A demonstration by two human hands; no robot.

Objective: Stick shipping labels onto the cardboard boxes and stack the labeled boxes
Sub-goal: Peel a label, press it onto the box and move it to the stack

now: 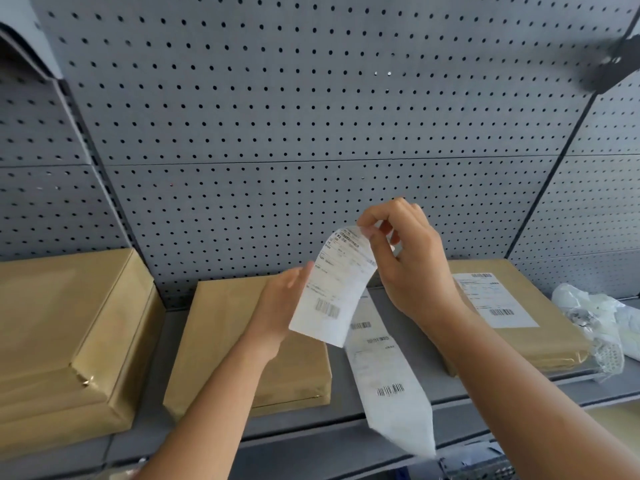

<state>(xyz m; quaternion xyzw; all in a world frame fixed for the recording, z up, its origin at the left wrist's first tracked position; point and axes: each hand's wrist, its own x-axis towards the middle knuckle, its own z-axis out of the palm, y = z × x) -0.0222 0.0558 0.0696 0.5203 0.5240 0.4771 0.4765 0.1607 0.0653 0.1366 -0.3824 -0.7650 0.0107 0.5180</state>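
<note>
pinched at its top edge by the right hand [408, 258], touched at its left edge by the straight fingers of the left hand [280, 303]: shipping label [332, 289], up in mid-air. below, a gap on the shelf [294, 424] between bare middle box [221, 334] and labeled right box [519, 313], with backing strip [388, 375] hanging across it.
</note>
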